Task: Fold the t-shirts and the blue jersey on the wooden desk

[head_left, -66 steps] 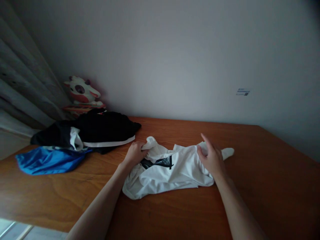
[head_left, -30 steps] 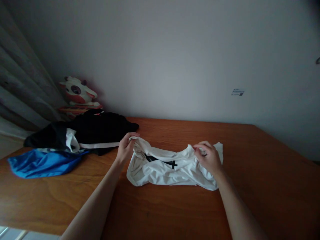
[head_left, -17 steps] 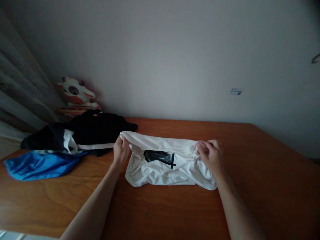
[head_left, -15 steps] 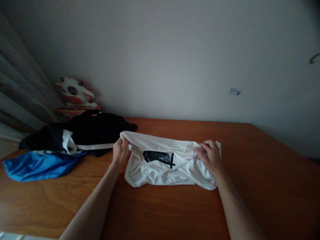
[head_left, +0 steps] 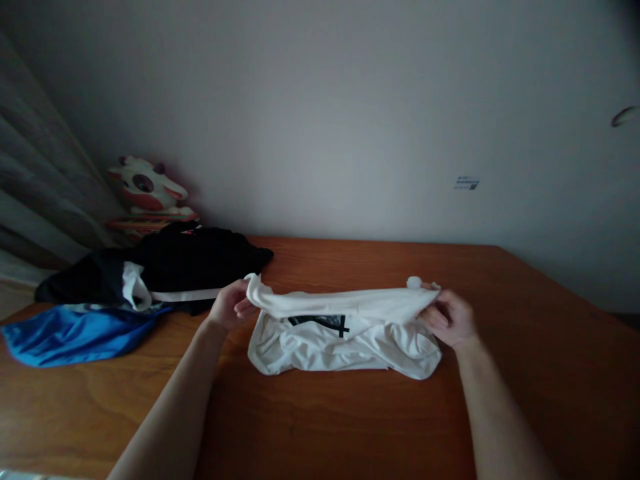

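A white garment (head_left: 320,355), probably a shirt, lies crumpled in the middle of the wooden table (head_left: 320,427). Its far edge is lifted and stretched into a band between my hands. On its front a dark print with a black cross-like mark shows, partly covered by that band. My left hand (head_left: 231,305) pinches the band's left end, fingers closed on the cloth. At the right end my right hand (head_left: 450,315) grips the cloth, with some of its fingers hidden behind the fabric.
A black garment (head_left: 200,263) with a white stripe lies at the back left, beside a blue cloth (head_left: 80,333). Behind them stands a cow-shaped toy (head_left: 150,190). A curtain (head_left: 45,180) hangs at the left; the wall (head_left: 320,133) rises behind the table.
The far edge of the white garment has come down toward me, covering part of the print. My right hand has moved right and now grips the band's end; my left hand has shifted slightly left.
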The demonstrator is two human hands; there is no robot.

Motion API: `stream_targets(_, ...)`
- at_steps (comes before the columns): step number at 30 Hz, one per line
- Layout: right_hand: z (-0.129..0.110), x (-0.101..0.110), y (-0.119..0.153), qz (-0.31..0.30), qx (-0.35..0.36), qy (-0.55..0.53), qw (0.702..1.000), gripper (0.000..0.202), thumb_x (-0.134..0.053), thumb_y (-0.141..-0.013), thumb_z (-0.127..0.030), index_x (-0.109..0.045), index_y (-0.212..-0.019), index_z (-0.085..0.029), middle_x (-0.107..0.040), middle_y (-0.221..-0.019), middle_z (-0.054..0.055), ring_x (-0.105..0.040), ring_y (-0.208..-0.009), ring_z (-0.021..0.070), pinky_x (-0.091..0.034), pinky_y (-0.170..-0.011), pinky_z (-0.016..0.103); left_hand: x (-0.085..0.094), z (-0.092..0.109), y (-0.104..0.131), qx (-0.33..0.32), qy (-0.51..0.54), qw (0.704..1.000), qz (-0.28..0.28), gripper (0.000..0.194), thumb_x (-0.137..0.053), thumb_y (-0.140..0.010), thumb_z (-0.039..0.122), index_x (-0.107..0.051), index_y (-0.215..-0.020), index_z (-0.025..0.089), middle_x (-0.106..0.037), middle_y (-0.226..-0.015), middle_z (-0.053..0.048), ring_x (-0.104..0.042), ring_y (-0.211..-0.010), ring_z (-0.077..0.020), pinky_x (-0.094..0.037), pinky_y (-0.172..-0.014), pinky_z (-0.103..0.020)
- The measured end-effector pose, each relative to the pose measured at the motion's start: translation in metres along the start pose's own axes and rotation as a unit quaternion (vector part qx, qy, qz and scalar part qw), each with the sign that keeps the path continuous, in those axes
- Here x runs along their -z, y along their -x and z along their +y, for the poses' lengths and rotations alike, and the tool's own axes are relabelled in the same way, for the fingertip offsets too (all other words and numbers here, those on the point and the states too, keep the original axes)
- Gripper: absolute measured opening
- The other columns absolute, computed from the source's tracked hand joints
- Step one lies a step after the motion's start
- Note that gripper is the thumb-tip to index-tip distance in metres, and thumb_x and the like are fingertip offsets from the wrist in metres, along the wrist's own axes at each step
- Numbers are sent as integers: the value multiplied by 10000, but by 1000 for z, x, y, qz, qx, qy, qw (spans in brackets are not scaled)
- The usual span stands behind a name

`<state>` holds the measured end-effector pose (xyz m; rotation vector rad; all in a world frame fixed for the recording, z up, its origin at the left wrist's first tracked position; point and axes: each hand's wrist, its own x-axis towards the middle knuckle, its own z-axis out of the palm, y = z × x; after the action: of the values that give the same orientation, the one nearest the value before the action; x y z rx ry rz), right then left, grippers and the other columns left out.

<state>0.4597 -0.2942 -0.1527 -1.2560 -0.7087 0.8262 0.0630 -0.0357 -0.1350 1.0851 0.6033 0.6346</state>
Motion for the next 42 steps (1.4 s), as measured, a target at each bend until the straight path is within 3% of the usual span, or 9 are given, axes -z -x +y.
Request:
stream_targets(4,-3,6,13,-187,-86,16,978,228,-677,-718,-463,-645,-734,-238,-596,-453,-14,-545,-373,168,-484,-447,288,6,-3,3,0,-30,991,-132,214,-692,-733,362,-661,-625,179,-524,-391,-8,-480,-308,-144,-428,-353,-264)
stream_targets(6,-6,-8,10,-112,19,0,994,292,-687,-777,-481,-704,-991,-284,-785,-881,50,-746,-825,233,-588,-794,384,-7,1,-4,-126,25,989,-68,265,-671,-781,433,-734,-861,188,-740,-732,-77,-717,-648,-214,-591,-631,-356)
stream_targets(9,-8,-31,-2,70,167,-13,983,484,-703,-815,-504,-622,-1277,-381,-645,-1405,42,-542,-1362,232,-426,-1118,459,-26,6,-18,-284,39,952,105,403,-653,-816,435,-680,-1188,282,-736,-1205,-68,-679,-1142,-221,-513,-999,-413)
stream_targets(12,1,-37,-14,201,192,34,960,537,-722,-798,-554,-643,-1271,-312,-601,-1455,89,-516,-1385,278,-431,-1113,497,-34,4,-24,-291,-43,935,196,362,-705,-768,448,-702,-1062,237,-760,-1077,-65,-692,-1057,-219,-508,-964,-375)
stream_targets(16,18,-29,-19,245,209,230,918,499,-621,-839,-646,-729,-1028,-198,-736,-1151,153,-675,-1095,311,-505,-1000,513,-43,-5,-18,-213,-256,935,122,418,-636,-807,596,-698,-814,182,-750,-796,-77,-697,-759,-226,-547,-765,-351)
stream_targets(24,32,-32,-7,133,173,567,794,568,-591,-882,-623,-668,-1253,-200,-690,-1306,158,-620,-1216,357,-466,-1042,518,-58,-41,-8,-183,-726,659,74,496,-579,-904,564,-679,-1242,215,-674,-1352,-146,-592,-1274,-380,-454,-1060,-537)
stream_targets(30,34,-27,-12,155,186,601,761,272,-521,-915,-383,-733,-923,-214,-741,-1012,137,-678,-977,316,-519,-906,462,-45,-54,-14,-184,-768,611,50,496,-499,-984,448,-598,-1388,178,-544,-1514,-171,-503,-1391,-361,-389,-1151,-538)
stream_targets(39,-3,-35,-2,221,213,171,936,436,-627,-843,-650,-679,-806,-218,-577,-482,-23,-552,-473,171,-485,-582,307,-35,-51,-24,-192,-721,652,133,406,-514,-950,379,-647,-1284,191,-610,-1417,-142,-573,-1290,-348,-450,-1097,-535)
stream_targets(42,-9,-29,-2,263,176,73,946,534,-581,-836,-716,-612,-637,-222,-432,-364,-58,-388,-351,117,-391,-468,273,-23,-54,-31,-201,-695,667,176,415,-510,-933,369,-641,-1269,165,-622,-1388,-159,-578,-1294,-331,-435,-1121,-505)
